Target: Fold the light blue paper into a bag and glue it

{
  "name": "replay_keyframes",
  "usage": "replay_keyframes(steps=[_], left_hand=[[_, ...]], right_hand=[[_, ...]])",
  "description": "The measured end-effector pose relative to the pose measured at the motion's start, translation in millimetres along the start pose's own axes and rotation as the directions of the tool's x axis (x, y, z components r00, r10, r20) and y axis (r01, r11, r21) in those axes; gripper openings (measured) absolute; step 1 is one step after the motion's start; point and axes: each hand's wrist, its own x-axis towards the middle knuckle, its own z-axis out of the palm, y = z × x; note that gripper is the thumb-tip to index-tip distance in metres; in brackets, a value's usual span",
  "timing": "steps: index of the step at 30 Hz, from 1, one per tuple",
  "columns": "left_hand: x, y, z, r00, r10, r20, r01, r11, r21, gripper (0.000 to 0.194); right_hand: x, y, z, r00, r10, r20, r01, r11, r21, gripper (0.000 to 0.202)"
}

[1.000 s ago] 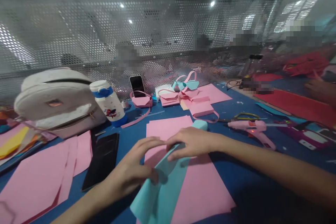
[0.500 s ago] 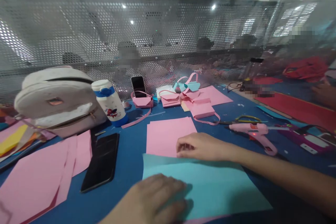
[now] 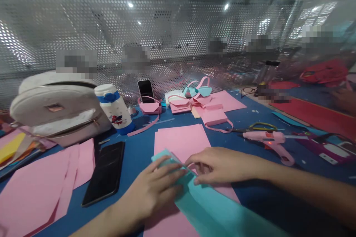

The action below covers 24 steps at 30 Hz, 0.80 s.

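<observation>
A turquoise paper sheet (image 3: 211,207) lies at a slant over pink sheets (image 3: 180,137) at the front middle, its upper left part raised and bent. My left hand (image 3: 155,185) rests on that upper left part, fingers spread across the paper. My right hand (image 3: 211,164) is at the sheet's upper edge, its fingers curled with the tips at the paper; what lies between thumb and fingers is partly hidden.
Left are a backpack (image 3: 58,107), a bottle (image 3: 114,109), a black phone (image 3: 105,174) and pink sheets (image 3: 36,189). Small paper bags (image 3: 215,114) stand behind. Right are scissors (image 3: 261,126), a pink glue gun (image 3: 267,139) and a purple case (image 3: 328,150).
The turquoise sheet has turned and its left part has lifted and bent, uncovering pink paper beneath. My left hand moved up and left onto it; my right hand moved slightly down.
</observation>
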Motion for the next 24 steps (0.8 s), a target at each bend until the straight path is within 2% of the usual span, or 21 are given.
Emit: replay_keyframes(steps=[2, 4, 6, 8, 10, 13, 15, 17, 19, 21, 24], left_hand=[[3.6, -13.1, -2.3, 0.996, -0.089, -0.022, 0.088, 0.996, -0.035, 0.029], [6.5, -21.7, -2.0, 0.986, -0.168, -0.026, 0.165, 0.982, -0.091, 0.032], [8.0, -23.8, 1.8, 0.976, -0.216, 0.031, 0.218, 0.966, -0.138, 0.037], [7.3, -20.1, 7.8, 0.959, -0.243, 0.143, 0.262, 0.956, -0.130, 0.042], [4.5, -13.0, 13.3, 0.932, -0.252, 0.261, 0.277, 0.959, -0.062, 0.051], [-0.9, -3.6, 14.9, 0.883, -0.265, 0.387, 0.272, 0.961, 0.038, 0.065], [-3.1, -2.2, 10.3, 0.866, -0.233, 0.442, 0.255, 0.967, 0.010, 0.064], [-3.2, -5.2, 3.3, 0.853, -0.176, 0.491, 0.244, 0.967, -0.078, 0.072], [-1.8, -10.3, -2.0, 0.836, -0.138, 0.532, 0.258, 0.953, -0.159, 0.084], [-0.2, -14.4, -2.1, 0.821, -0.169, 0.545, 0.305, 0.937, -0.168, 0.078], [-0.4, -15.4, 8.1, 0.814, -0.275, 0.512, 0.367, 0.926, -0.086, 0.070]], right_hand=[[5.3, 6.5, -0.3, 1.000, -0.021, -0.020, 0.024, 0.990, 0.141, 0.020], [15.3, 18.7, 4.3, 0.988, -0.040, -0.151, 0.075, 0.969, 0.235, 0.017], [28.0, 34.7, 12.9, 0.938, -0.028, -0.344, 0.117, 0.964, 0.240, 0.012], [40.8, 50.2, 22.2, 0.884, 0.015, -0.467, 0.104, 0.968, 0.227, 0.020], [51.4, 61.2, 28.9, 0.868, 0.043, -0.495, 0.063, 0.978, 0.197, 0.025], [62.1, 66.5, 32.6, 0.859, 0.047, -0.510, 0.025, 0.991, 0.133, 0.014], [66.6, 65.2, 33.1, 0.854, 0.043, -0.518, -0.004, 0.997, 0.075, 0.006], [70.2, 63.2, 33.8, 0.851, 0.038, -0.523, -0.035, 0.999, 0.016, 0.010], [73.3, 62.3, 34.9, 0.854, 0.025, -0.520, -0.054, 0.998, -0.040, 0.014], [76.1, 62.9, 35.9, 0.861, 0.002, -0.508, -0.059, 0.994, -0.096, 0.017], [79.6, 66.1, 36.4, 0.872, -0.033, -0.488, -0.058, 0.984, -0.170, 0.019]])
